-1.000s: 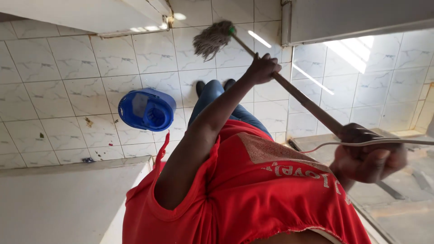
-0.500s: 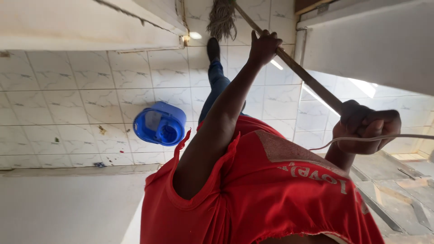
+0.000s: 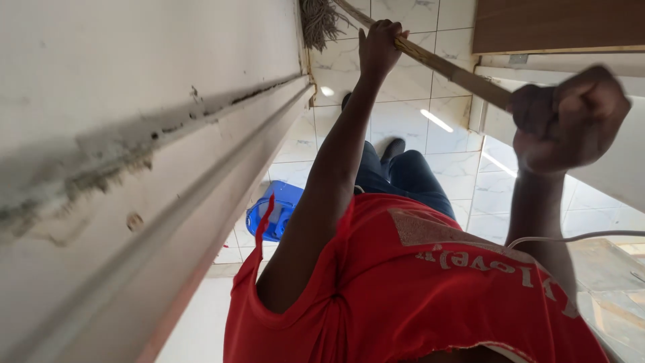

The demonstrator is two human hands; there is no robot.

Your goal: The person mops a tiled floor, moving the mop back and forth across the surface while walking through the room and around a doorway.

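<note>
Gripping a wooden mop handle (image 3: 457, 72), both hands clenched, left hand (image 3: 380, 44), right hand (image 3: 563, 121), grey stringy mop head (image 3: 317, 21).

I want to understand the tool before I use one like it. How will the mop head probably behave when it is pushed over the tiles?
The mop head is a bundle of loose grey strands, so it will probably flop and spread rather than stay stiff. The handle looks like a straight wooden stick, likely rigid. Both hands, left and right, hold it with a closed grip, perhaps for better control.
</note>
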